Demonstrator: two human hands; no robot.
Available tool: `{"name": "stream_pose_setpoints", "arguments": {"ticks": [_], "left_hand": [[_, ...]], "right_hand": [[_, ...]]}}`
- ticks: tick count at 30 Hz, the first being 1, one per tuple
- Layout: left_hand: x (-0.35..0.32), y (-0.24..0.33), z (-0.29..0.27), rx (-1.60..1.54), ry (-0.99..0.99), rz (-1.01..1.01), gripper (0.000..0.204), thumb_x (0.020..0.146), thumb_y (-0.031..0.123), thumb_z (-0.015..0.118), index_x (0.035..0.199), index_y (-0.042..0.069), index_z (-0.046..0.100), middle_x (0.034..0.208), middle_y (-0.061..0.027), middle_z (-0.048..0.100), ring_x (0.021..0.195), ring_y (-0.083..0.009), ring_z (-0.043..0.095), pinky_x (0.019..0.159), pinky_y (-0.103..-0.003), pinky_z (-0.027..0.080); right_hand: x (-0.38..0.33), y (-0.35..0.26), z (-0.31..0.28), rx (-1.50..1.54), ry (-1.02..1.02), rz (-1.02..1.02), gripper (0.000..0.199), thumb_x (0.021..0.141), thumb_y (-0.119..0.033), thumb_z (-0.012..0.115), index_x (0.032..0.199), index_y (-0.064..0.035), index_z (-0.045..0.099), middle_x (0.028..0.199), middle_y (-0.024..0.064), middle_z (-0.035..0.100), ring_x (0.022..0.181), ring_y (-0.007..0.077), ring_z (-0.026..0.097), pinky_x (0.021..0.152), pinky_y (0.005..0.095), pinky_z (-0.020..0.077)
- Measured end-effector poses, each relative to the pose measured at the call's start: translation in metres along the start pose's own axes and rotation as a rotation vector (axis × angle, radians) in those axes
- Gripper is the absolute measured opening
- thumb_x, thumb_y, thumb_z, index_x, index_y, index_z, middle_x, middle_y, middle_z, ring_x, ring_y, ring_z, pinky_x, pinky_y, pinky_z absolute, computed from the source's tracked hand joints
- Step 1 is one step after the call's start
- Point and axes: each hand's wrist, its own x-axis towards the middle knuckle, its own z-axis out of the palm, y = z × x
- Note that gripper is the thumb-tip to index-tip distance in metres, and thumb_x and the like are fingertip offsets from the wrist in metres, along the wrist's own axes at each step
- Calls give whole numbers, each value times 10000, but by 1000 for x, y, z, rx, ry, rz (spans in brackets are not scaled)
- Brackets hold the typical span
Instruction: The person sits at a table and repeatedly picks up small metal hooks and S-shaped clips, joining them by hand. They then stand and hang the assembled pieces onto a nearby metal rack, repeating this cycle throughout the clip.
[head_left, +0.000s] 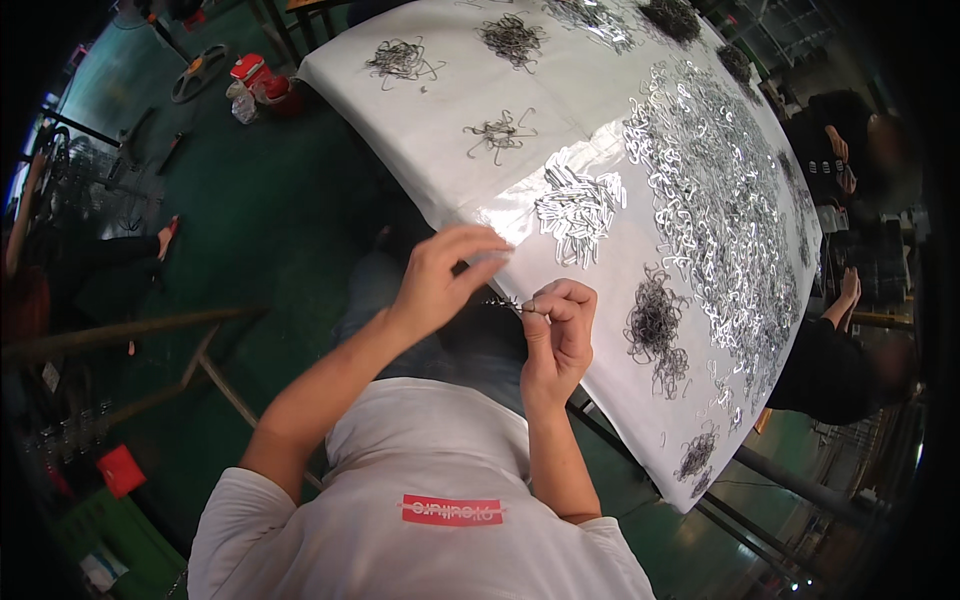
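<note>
My right hand [560,335] is closed in a pinch at the table's near edge. Between its thumb and fingertips is a small dark metal piece [508,302] that sticks out to the left; its exact kind is too small to tell. Just left of it hovers my left hand [445,275], slightly blurred, with fingers stretched out and thumb apart, holding nothing I can see. Beyond the hands, a heap of shiny flat metal pieces [580,210] lies on the white-covered table [435,125]. To the right is a tangle of dark wire hooks [655,315].
A wide spread of shiny metal hooks [720,215] covers the table's right side. Smaller heaps of dark hooks [497,133] lie toward the far left. Other people sit along the right edge, one with a bare arm [846,298]. Red containers [262,80] stand on the green floor.
</note>
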Motion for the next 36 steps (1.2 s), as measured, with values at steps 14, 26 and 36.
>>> {"name": "stream_pose_setpoints", "arguments": {"ticks": [14, 26, 36], "left_hand": [[80, -65, 108, 894, -377, 54, 160, 770, 81, 554, 907, 48, 630, 993, -125, 597, 950, -284, 565, 852, -440, 430], [38, -8, 31, -202, -120, -188, 117, 783, 85, 654, 880, 24, 677, 837, -110, 682, 811, -213, 647, 734, -318, 500], [3, 38, -14, -288, -139, -396, 149, 812, 71, 679, 935, -12, 686, 817, -49, 686, 726, -80, 619, 672, -217, 485]], "right_hand": [[-14, 4, -14, -122, 17, 59, 37, 821, -15, 580, 858, -13, 574, 956, 84, 466, 892, 193, 485, 807, 285, 405], [-5, 10, -6, -189, -84, 75, 25, 862, -4, 547, 861, 20, 554, 985, 78, 473, 907, 180, 483, 808, 278, 400], [-3, 23, 5, -89, -41, 133, 73, 831, -84, 652, 864, -30, 615, 911, 56, 496, 807, 145, 474, 736, 253, 401]]}}
